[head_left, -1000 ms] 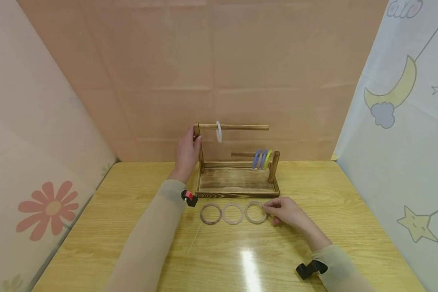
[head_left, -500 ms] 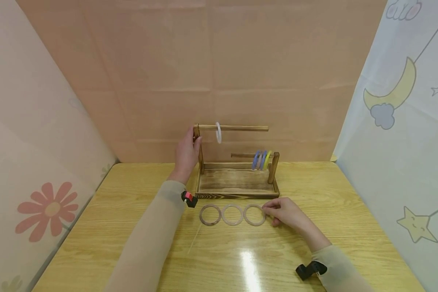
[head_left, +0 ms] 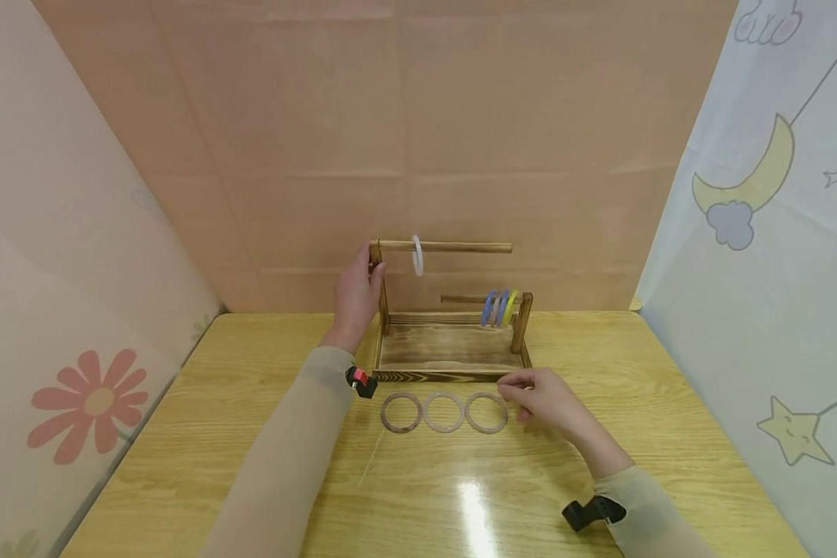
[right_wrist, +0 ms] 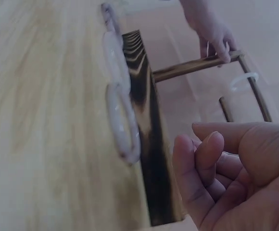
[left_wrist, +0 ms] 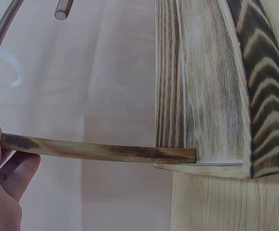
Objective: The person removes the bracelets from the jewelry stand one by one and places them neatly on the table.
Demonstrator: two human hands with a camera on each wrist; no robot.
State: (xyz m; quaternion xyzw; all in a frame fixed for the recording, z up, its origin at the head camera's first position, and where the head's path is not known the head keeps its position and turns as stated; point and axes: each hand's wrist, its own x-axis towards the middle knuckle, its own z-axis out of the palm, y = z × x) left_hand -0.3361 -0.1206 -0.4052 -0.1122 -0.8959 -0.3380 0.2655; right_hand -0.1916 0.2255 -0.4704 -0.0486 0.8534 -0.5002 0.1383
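A wooden bangle stand [head_left: 432,377] has two rods above a tray base. My left hand [head_left: 356,298] grips the top of its tall left post [left_wrist: 96,149], fingers and thumb around the wood. A white bangle [head_left: 418,263] hangs on the upper rod; blue, brownish and yellow bangles [head_left: 508,310] hang on the lower one. Three pale bangles lie in a row before the stand: left bangle [head_left: 401,431], middle bangle [head_left: 443,430], right bangle [head_left: 486,431]. Beside the right one is my right hand [head_left: 547,403], its fingers loosely bent and holding nothing in the right wrist view.
The stand is on a wooden table [head_left: 635,403], close to a pinkish backdrop [head_left: 307,155]. Printed side panels flank the table, with a flower [head_left: 98,399] on the left and a moon [head_left: 753,170] on the right. A thin pale strip [head_left: 371,459] lies on the tabletop.
My right hand has let go of the right bangle and risen slightly toward the stand's front edge. That bangle moved slightly left, up to the middle one. My left hand keeps its grip.
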